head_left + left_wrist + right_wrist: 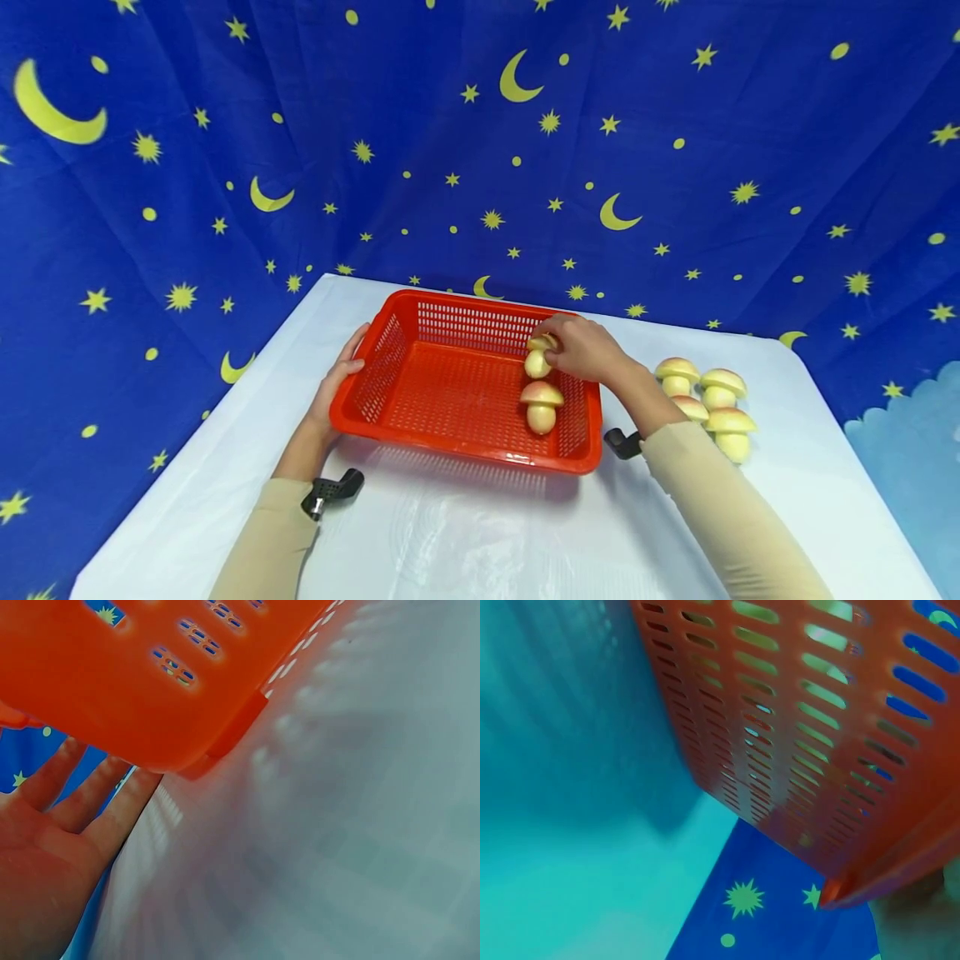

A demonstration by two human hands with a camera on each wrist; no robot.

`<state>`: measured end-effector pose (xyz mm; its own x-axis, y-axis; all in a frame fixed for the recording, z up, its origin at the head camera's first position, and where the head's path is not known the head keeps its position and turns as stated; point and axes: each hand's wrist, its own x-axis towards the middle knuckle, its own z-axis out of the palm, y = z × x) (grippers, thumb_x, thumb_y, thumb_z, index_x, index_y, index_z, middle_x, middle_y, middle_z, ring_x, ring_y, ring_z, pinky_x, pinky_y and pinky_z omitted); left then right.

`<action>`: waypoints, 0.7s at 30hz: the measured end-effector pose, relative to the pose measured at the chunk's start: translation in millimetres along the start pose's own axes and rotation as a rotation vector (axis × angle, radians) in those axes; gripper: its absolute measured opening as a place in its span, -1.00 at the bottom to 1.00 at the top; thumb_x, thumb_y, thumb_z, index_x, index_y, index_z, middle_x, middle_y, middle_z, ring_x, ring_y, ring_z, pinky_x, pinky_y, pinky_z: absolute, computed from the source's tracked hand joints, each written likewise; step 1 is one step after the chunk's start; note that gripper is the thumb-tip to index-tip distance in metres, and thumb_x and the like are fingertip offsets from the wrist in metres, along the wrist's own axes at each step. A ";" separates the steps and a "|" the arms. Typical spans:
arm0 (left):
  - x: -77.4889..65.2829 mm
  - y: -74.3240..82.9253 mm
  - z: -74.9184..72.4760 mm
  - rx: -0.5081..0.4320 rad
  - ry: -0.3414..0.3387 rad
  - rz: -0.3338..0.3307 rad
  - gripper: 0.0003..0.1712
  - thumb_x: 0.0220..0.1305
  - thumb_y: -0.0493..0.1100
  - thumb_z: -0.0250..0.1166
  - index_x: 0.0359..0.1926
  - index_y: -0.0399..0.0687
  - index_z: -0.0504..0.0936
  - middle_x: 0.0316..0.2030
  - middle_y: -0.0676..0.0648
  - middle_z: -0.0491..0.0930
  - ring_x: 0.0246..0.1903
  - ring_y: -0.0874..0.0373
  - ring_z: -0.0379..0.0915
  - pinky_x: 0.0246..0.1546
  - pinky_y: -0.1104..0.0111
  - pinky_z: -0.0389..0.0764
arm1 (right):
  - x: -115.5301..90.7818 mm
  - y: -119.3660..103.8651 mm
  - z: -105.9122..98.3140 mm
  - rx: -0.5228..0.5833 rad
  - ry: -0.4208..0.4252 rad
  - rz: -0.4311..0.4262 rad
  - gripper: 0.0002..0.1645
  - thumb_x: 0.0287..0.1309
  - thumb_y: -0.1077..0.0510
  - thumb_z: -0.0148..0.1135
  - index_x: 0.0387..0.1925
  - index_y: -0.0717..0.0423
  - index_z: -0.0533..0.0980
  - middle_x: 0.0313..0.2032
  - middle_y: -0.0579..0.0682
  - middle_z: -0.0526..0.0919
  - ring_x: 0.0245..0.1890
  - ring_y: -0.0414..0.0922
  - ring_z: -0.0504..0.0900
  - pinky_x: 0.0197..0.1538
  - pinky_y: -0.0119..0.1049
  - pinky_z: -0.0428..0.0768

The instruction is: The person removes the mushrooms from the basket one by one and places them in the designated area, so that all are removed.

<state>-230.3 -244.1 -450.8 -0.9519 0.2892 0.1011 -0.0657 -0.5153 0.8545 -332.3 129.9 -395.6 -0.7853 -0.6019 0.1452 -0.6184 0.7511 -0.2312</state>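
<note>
A red plastic basket (450,387) with slotted walls stands on the white table. My left hand (334,387) rests against its left side, thumb at the rim; the left wrist view shows straight fingers (120,810) touching the outer wall. Inside the basket's right end, my right hand (585,348) pinches a toy mushroom (537,363) with a yellowish cap and pale stem. Another toy mushroom (542,408), its cap reddish, lies nearer me in the basket. In the right wrist view, the slotted basket wall (780,750) hides the fingertips, and only part of the right hand (919,926) shows.
Several toy mushrooms (723,386) lie grouped on the white table (480,533) right of the basket, partly behind my right forearm. A blue curtain (420,150) with yellow moons and stars hangs behind the table. Black wrist devices (333,492) sit at both sleeves.
</note>
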 end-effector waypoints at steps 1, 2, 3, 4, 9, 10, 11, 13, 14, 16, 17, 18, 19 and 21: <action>-0.3 0.2 -0.2 -0.005 -0.002 0.000 -0.36 0.32 -0.28 -0.34 0.36 0.35 -0.11 0.35 -0.17 -0.24 0.01 0.00 0.24 -0.05 0.15 0.43 | -0.6 0.1 -1.3 0.009 0.001 -0.003 -0.62 -0.11 0.13 0.26 -0.13 -0.07 0.54 -0.21 -0.17 0.55 -0.24 -0.16 0.45 -0.16 -0.19 0.45; -0.5 0.2 -0.3 -0.009 -0.004 0.000 -0.35 0.32 -0.28 -0.34 0.36 0.35 -0.11 0.35 -0.17 -0.25 0.00 0.02 0.25 -0.06 0.16 0.44 | -1.2 0.2 -2.6 0.016 0.003 -0.006 -0.62 -0.10 0.13 0.26 -0.12 -0.07 0.54 -0.20 -0.16 0.55 -0.23 -0.16 0.45 -0.14 -0.19 0.45; -0.7 0.3 -0.5 -0.012 -0.006 -0.002 -0.35 0.32 -0.28 -0.34 0.36 0.35 -0.12 0.35 -0.17 -0.25 0.00 0.02 0.26 -0.06 0.16 0.44 | -1.9 0.5 -3.7 0.023 0.006 -0.010 -0.62 -0.09 0.14 0.26 -0.12 -0.06 0.54 -0.19 -0.15 0.55 -0.22 -0.15 0.45 -0.13 -0.19 0.45; -0.9 0.3 -0.8 -0.014 -0.008 -0.003 -0.35 0.32 -0.28 -0.34 0.36 0.36 -0.12 0.35 -0.16 -0.25 0.01 0.01 0.25 -0.07 0.16 0.45 | -2.7 0.5 -5.1 0.030 0.009 -0.013 -0.62 -0.08 0.14 0.25 -0.11 -0.06 0.53 -0.18 -0.15 0.54 -0.22 -0.15 0.45 -0.12 -0.19 0.45; -1.0 0.6 -1.7 -0.005 -0.008 -0.004 -0.35 0.32 -0.27 -0.32 0.36 0.38 -0.11 0.35 -0.15 -0.24 0.09 -0.05 0.18 -0.06 0.15 0.44 | -6.0 0.9 -11.5 0.038 0.043 -0.052 -0.61 -0.07 0.18 0.22 -0.09 -0.03 0.52 -0.17 -0.12 0.54 -0.24 -0.15 0.45 -0.14 -0.20 0.46; -0.9 0.5 -1.9 -0.006 -0.008 -0.004 -0.35 0.32 -0.27 -0.33 0.36 0.38 -0.11 0.35 -0.15 -0.24 0.09 -0.05 0.18 -0.06 0.15 0.44 | -6.7 1.0 -12.6 0.038 0.051 -0.060 -0.61 -0.07 0.19 0.22 -0.09 -0.02 0.52 -0.18 -0.12 0.54 -0.26 -0.15 0.45 -0.16 -0.20 0.46; -1.0 0.3 -1.9 -0.004 -0.006 -0.004 -0.35 0.32 -0.27 -0.33 0.36 0.38 -0.11 0.35 -0.15 -0.24 0.08 -0.05 0.19 -0.06 0.15 0.43 | -7.5 0.9 -13.6 0.036 0.061 -0.067 -0.61 -0.07 0.19 0.22 -0.09 -0.02 0.52 -0.18 -0.12 0.54 -0.26 -0.15 0.45 -0.18 -0.21 0.46; -1.0 -0.2 -2.3 -0.002 -0.003 -0.003 -0.35 0.32 -0.27 -0.33 0.36 0.37 -0.11 0.35 -0.16 -0.24 0.06 -0.02 0.21 -0.07 0.16 0.45 | -9.2 1.1 -15.6 0.045 0.075 -0.072 -0.61 -0.07 0.20 0.22 -0.10 -0.02 0.52 -0.19 -0.12 0.54 -0.29 -0.15 0.45 -0.20 -0.22 0.46; -1.0 -0.5 -2.4 -0.001 0.000 -0.003 -0.35 0.32 -0.27 -0.34 0.36 0.37 -0.11 0.35 -0.16 -0.24 0.04 -0.01 0.22 -0.08 0.16 0.45 | -10.0 1.3 -16.6 0.052 0.083 -0.075 -0.61 -0.07 0.21 0.22 -0.10 -0.02 0.52 -0.19 -0.12 0.54 -0.29 -0.15 0.45 -0.21 -0.22 0.46; -1.1 -0.7 -1.9 -0.003 0.002 -0.003 -0.35 0.33 -0.27 -0.34 0.36 0.37 -0.11 0.35 -0.16 -0.24 0.02 0.01 0.24 -0.09 0.17 0.46 | -11.6 1.6 -18.3 0.069 0.091 -0.077 -0.61 -0.05 0.21 0.21 -0.09 -0.03 0.52 -0.17 -0.13 0.54 -0.26 -0.17 0.45 -0.19 -0.23 0.46; -1.1 -0.8 -1.7 -0.004 0.001 -0.003 -0.36 0.33 -0.27 -0.34 0.36 0.37 -0.12 0.35 -0.16 -0.24 0.02 0.01 0.23 -0.09 0.17 0.46 | -12.3 1.5 -19.3 0.080 0.094 -0.078 -0.61 -0.05 0.22 0.21 -0.09 -0.03 0.52 -0.16 -0.13 0.54 -0.24 -0.17 0.46 -0.17 -0.23 0.47; -0.9 -0.7 -1.5 -0.008 -0.001 -0.003 -0.36 0.33 -0.27 -0.34 0.36 0.36 -0.12 0.35 -0.16 -0.24 0.02 0.00 0.23 -0.09 0.17 0.47 | -12.9 1.8 -20.2 0.089 0.095 -0.078 -0.61 -0.04 0.22 0.21 -0.08 -0.03 0.52 -0.14 -0.14 0.53 -0.22 -0.18 0.46 -0.15 -0.22 0.47; -0.9 -0.5 -1.1 -0.009 -0.002 -0.003 -0.35 0.33 -0.27 -0.34 0.36 0.37 -0.11 0.35 -0.16 -0.24 0.03 0.00 0.23 -0.09 0.17 0.46 | -13.5 2.0 -21.0 0.095 0.098 -0.079 -0.61 -0.04 0.22 0.21 -0.08 -0.04 0.52 -0.14 -0.14 0.53 -0.20 -0.18 0.46 -0.14 -0.23 0.47; -0.8 0.0 -1.0 -0.005 -0.007 -0.003 -0.35 0.33 -0.27 -0.33 0.36 0.37 -0.11 0.35 -0.16 -0.24 0.03 -0.01 0.23 -0.08 0.15 0.45 | -14.2 2.7 -22.8 0.110 0.101 -0.082 -0.61 -0.03 0.23 0.21 -0.08 -0.04 0.51 -0.12 -0.14 0.53 -0.16 -0.18 0.46 -0.10 -0.21 0.47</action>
<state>-229.8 -245.2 -451.4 -0.9496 0.2966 0.1017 -0.0706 -0.5183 0.8523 -323.5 146.7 -376.4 -0.7345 -0.6258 0.2624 -0.6781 0.6626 -0.3179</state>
